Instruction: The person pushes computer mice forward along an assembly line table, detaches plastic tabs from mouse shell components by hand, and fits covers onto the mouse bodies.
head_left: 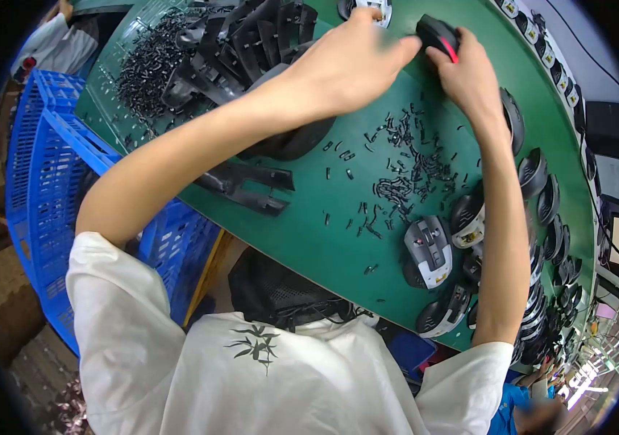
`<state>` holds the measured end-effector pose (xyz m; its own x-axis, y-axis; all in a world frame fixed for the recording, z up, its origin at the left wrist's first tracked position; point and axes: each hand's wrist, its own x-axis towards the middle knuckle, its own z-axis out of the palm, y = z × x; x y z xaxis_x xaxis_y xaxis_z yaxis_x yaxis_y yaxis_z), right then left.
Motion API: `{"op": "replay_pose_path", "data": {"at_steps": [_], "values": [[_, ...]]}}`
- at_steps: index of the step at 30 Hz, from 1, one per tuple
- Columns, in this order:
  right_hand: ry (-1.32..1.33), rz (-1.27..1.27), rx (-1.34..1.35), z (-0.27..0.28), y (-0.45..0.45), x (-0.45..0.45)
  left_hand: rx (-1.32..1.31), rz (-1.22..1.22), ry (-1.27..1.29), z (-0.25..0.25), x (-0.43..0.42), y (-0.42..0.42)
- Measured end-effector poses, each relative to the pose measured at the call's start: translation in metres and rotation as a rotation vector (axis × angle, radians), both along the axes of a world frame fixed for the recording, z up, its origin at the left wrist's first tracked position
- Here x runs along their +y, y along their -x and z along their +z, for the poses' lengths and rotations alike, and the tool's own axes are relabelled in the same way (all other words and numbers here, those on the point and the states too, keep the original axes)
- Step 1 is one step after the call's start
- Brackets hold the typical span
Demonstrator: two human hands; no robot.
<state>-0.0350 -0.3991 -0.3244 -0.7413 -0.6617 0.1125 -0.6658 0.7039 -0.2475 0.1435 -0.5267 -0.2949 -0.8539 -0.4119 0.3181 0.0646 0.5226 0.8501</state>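
Observation:
Near the far edge of the green table, my right hand point(465, 65) grips a black computer mouse point(434, 33) with a red stripe, thumb and fingers around its near end. My left hand point(356, 61) is just left of it, its thumb stretched toward the mouse and apart from the index finger. I see nothing held in it; its other fingers are partly hidden. Just beyond its fingertips lies a white-and-black mouse body point(378, 13). Below both hands, many small black plastic pieces point(411, 163) are scattered on the green tabletop point(288, 239).
Black curved shells point(251, 43) and a heap of small black parts point(151, 69) lie on the left. Mouse bodies, one grey-and-white point(429, 250), line the right side. Blue plastic crates point(41, 196) stand left of the table. Other people point(56, 43) are at the far left and lower right.

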Motion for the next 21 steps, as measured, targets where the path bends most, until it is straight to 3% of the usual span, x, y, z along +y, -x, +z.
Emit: {"op": "replay_pose_path", "data": {"at_steps": [4,7,10,14,21], "values": [[0.223,0.048,-0.276,0.071,-0.067,0.017,-0.087,-0.269,-0.908,0.023,-0.003,-0.004],[0.337,0.227,-0.107,0.061,-0.089,0.029,-0.102,-0.42,-1.243,0.03,-0.001,-0.012],[0.451,0.405,0.119,0.058,-0.1,0.043,-0.105,-0.441,-1.266,0.029,0.005,-0.012],[0.152,0.235,0.098,0.073,-0.111,0.058,-0.153,-0.419,-1.209,0.028,0.014,-0.017],[0.161,0.217,0.116,0.072,-0.116,0.06,-0.121,-0.454,-1.2,0.029,0.011,-0.016]]}}
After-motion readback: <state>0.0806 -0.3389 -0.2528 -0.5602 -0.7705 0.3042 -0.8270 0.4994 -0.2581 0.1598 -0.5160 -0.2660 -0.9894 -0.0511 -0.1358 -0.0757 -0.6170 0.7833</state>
